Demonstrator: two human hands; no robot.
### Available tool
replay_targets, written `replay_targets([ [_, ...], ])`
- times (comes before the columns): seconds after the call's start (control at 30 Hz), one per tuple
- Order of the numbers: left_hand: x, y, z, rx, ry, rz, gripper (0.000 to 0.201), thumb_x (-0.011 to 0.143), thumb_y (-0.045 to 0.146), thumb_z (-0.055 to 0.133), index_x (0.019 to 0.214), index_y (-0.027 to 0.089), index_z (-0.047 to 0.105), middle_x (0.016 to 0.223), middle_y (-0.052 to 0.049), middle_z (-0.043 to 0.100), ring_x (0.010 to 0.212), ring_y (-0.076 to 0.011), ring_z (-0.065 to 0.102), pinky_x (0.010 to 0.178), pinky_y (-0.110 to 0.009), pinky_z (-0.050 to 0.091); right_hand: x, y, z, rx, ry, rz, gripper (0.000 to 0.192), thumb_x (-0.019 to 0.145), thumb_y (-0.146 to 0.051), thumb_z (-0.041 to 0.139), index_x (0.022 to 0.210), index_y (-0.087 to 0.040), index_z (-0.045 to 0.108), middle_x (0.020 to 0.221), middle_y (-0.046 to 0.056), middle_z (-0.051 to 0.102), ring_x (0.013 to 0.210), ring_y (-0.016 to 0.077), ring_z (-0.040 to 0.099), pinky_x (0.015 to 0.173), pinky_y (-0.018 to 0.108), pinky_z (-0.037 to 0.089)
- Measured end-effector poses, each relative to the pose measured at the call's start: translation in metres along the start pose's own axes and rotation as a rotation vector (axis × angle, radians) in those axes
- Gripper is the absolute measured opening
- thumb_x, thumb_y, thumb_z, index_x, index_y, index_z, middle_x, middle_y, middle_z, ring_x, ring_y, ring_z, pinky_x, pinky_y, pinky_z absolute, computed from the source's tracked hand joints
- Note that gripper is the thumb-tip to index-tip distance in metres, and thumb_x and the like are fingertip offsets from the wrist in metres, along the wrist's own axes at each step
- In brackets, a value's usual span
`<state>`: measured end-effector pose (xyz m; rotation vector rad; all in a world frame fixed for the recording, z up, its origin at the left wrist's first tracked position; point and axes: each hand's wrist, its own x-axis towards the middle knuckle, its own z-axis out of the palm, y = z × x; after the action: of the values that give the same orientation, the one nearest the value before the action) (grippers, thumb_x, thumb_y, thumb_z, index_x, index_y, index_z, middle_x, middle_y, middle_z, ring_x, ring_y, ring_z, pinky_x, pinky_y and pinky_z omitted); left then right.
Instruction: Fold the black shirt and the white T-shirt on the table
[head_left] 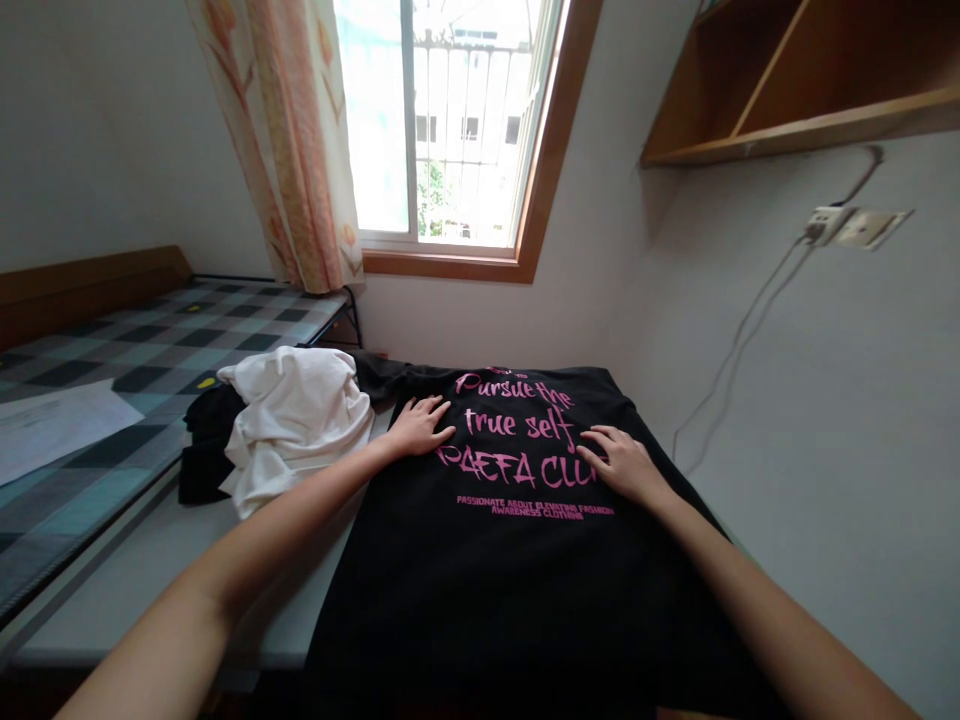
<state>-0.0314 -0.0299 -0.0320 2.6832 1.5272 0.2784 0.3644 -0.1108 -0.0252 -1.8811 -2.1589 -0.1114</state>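
A shirt (525, 560) lies spread flat on the table (150, 570) in front of me, its printed lettering toward the far end. My left hand (418, 428) rests flat on the shirt's far left part, my right hand (622, 462) flat on its far right part, the lettering between them. Left of the shirt, a heap of clothes (285, 420) sits on the table. Further left stands the bed (112, 360), a sheet of paper (52, 425) on it. Behind the table is the window (450, 120), a curtain (292, 140) at its left. A shelf (795, 80) hangs up right, a wall socket (855, 226) beneath it.
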Motion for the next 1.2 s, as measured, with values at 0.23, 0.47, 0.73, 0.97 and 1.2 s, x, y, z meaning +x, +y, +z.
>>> replay_targets([
  [0.23,0.048,-0.014,-0.043,0.059,0.292,-0.256,0.035,0.096,0.027,0.039,0.113,0.022,0.069,0.121,-0.01,0.067,0.116,-0.0259,0.057,0.1,-0.04,0.041,0.069,-0.014,0.021,0.016,-0.105,0.158,0.064,0.098,-0.053,0.034,0.149,-0.017,0.042,0.155,0.014,0.039,0.144,0.0275,0.033,0.116,0.041,0.03],
  [0.47,0.09,-0.059,-0.048,-0.063,-0.036,-0.551,0.042,0.087,0.023,0.052,0.127,0.027,0.063,0.128,-0.009,0.066,0.116,-0.0264,0.062,0.095,-0.036,0.048,0.072,-0.02,0.032,-0.072,-0.226,0.241,0.068,0.099,-0.06,0.021,0.154,-0.022,0.032,0.162,0.009,0.025,0.149,0.027,0.021,0.12,0.045,0.018],
  [0.73,0.098,-0.076,-0.027,-0.037,-0.126,-0.513,0.05,0.097,0.044,0.028,0.134,0.027,0.058,0.145,-0.008,0.052,0.135,-0.0304,0.046,0.112,-0.059,0.027,0.075,-0.02,0.033,-0.098,-0.253,0.265,0.067,0.098,-0.059,0.024,0.155,-0.024,0.029,0.163,0.008,0.021,0.15,0.0253,0.017,0.12,0.045,0.015],
  [0.97,0.123,-0.087,-0.03,-0.032,-0.156,-0.589,0.047,0.088,0.05,0.049,0.126,0.028,0.065,0.134,-0.011,0.062,0.124,-0.0364,0.054,0.103,-0.062,0.036,0.076,-0.021,0.033,-0.099,-0.248,0.269,0.068,0.098,-0.06,0.026,0.155,-0.023,0.029,0.163,0.008,0.021,0.15,0.0253,0.017,0.12,0.045,0.015],
  [1.2,0.13,-0.072,-0.028,0.128,0.146,-0.612,0.033,0.091,0.029,0.048,0.114,0.022,0.07,0.132,-0.014,0.06,0.123,-0.034,0.048,0.1,-0.049,0.037,0.074,-0.024,0.029,-0.085,-0.245,0.285,0.067,0.098,-0.058,0.027,0.155,-0.023,0.031,0.163,0.007,0.02,0.15,0.0244,0.017,0.121,0.043,0.014],
])
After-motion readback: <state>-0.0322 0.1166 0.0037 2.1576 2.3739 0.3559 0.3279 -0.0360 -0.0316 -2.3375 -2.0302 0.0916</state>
